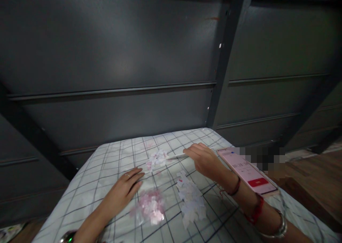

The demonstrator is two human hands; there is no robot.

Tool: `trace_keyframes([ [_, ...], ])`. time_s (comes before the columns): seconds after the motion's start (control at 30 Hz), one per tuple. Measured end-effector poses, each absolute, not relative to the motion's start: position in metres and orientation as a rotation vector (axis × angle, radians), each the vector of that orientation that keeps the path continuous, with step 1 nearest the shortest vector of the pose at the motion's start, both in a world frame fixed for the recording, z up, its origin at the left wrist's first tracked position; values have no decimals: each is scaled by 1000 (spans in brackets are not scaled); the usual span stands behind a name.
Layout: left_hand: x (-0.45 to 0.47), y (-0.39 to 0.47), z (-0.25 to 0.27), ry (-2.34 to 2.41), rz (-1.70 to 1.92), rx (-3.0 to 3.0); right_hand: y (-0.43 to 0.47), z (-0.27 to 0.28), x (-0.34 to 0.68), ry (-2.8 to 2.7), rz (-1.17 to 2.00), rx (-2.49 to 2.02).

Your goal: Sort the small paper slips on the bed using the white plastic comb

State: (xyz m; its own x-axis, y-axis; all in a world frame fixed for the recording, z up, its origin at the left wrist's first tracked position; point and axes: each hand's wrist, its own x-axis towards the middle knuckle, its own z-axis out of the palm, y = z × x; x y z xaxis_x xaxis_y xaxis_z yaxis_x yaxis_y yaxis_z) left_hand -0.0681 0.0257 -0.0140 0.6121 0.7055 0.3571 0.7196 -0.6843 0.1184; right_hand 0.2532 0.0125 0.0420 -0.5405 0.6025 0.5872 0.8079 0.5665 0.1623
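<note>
My right hand (204, 159) is closed around a thin, pale, stick-like tool (176, 155); its exact kind is not clear. The tool's tip points left, at a small heap of white and pinkish paper scraps (159, 159). My left hand (125, 186) lies on the checked cloth with its fingers stretched out, just left of that heap and holding nothing visible. Nearer to me, between the hands, lies a cluster of shiny pink pieces (152, 206). To its right spreads a longer patch of overlapping white paper scraps (191, 198).
A white cloth with dark checked lines (88, 186) covers the work surface. At the right edge lies a phone (248, 172) with a lit timer screen, beside my right forearm. A dark grey metal panel (120, 58) stands behind the surface. Wooden flooring (315, 172) shows at right.
</note>
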Motion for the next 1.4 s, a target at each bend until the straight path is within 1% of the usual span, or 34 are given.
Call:
trace_keyframes([
  [0.23, -68, 25, -14, -1246, -567, -2790, 7, 52, 258, -2386, -418, -1146],
  [0.4, -68, 26, -15, -1250, -560, -2786, 5, 52, 257, -2365, -422, -1175],
  [0.6, -68, 26, -14, -1245, -550, -2783, 0, 54, 249, -2471, -316, -1058],
  [0.83, -68, 26, -14, -1251, -578, -2787, -5, 62, 250, -2446, -422, -1142],
  [1.03, -67, 25, -13, -1274, -549, -2770, -15, 63, 239, -2513, -401, -947],
  [1.23, -67, 26, -15, -1292, -621, -2713, -10, 57, 234, -2406, -525, -1007],
  [1.4, -67, 28, -16, -1305, -588, -2712, -11, 51, 230, -2504, -477, -908],
])
